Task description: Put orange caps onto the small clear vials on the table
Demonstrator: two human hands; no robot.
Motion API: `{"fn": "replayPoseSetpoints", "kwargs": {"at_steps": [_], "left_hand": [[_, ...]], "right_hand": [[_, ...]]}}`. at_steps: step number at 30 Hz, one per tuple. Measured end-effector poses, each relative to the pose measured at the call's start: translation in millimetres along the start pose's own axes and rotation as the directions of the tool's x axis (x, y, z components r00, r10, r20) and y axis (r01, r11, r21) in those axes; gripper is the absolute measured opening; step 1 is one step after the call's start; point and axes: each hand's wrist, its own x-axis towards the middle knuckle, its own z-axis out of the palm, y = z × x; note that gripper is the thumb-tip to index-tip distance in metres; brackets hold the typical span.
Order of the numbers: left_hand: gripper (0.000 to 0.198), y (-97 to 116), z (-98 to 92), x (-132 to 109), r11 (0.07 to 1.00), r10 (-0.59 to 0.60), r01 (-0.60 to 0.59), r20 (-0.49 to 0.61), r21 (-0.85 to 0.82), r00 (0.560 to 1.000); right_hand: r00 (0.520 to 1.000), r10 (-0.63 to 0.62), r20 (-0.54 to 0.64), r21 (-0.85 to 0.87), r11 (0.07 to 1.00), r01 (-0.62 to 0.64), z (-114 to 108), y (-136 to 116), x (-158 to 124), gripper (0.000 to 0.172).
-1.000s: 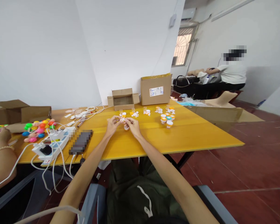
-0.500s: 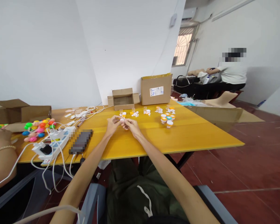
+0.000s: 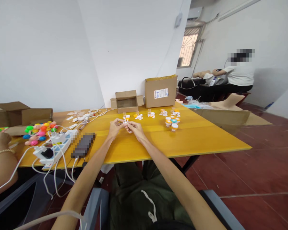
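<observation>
Left hand [image 3: 116, 129] and right hand [image 3: 136, 131] have fingertips together, looks like pinching a small white piece [image 3: 125, 123] right between them. Probably light, stiff, kinda slick plastic; I'd grip its edges.

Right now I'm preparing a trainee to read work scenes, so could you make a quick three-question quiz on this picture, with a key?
1. Multiple choice: In the cluster of small clear plastic jars with mostly white-and-orange lids, which other lid colour shows?
A) black
B) teal
C) purple

2. True or false: The person's left hand and right hand are close together over the yellow wooden table.

3. Fill in: In the head view, the taller brown cardboard box stands to the ____ of the small open brown cardboard box.

Key: 1. B; 2. True; 3. right.
</observation>
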Motion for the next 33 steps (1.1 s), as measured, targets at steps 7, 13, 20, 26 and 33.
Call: {"fn": "replayPoseSetpoints", "kwargs": {"at_steps": [7, 13, 20, 26, 33], "left_hand": [[0.044, 5, 3.5, -1, 0.998, 0.032, -0.032, -0.006, -0.045, 0.999], [0.037, 10, 6.2, -4, 1.0, 0.003, -0.002, 0.046, -0.03, 0.999], [0.038, 16, 9.8, -5, 0.999, -0.032, 0.032, 0.014, -0.038, 0.999], [0.037, 16, 9.5, -5, 0.999, -0.031, 0.031, -0.006, -0.017, 0.999], [0.035, 14, 8.3, -4, 1.0, -0.017, 0.017, -0.012, 0.01, 1.0]], "right_hand": [[1.0, 0.009, 0.021, 0.017, 1.0, -0.01, 0, 0, 1, 0.037], [1.0, -0.024, 0.015, 0.013, 1.0, 0.024, -1, 2, 1, 0.038], [0.998, -0.062, -0.01, 0.002, 0.998, 0.062, -2, 5, 3, 0.04], [0.996, -0.084, -0.01, -0.02, 0.996, 0.084, -6, 6, 5, 0.038], [0.991, -0.129, -0.026, -0.071, 0.989, 0.127, -6, 10, 8, 0.033]]}}
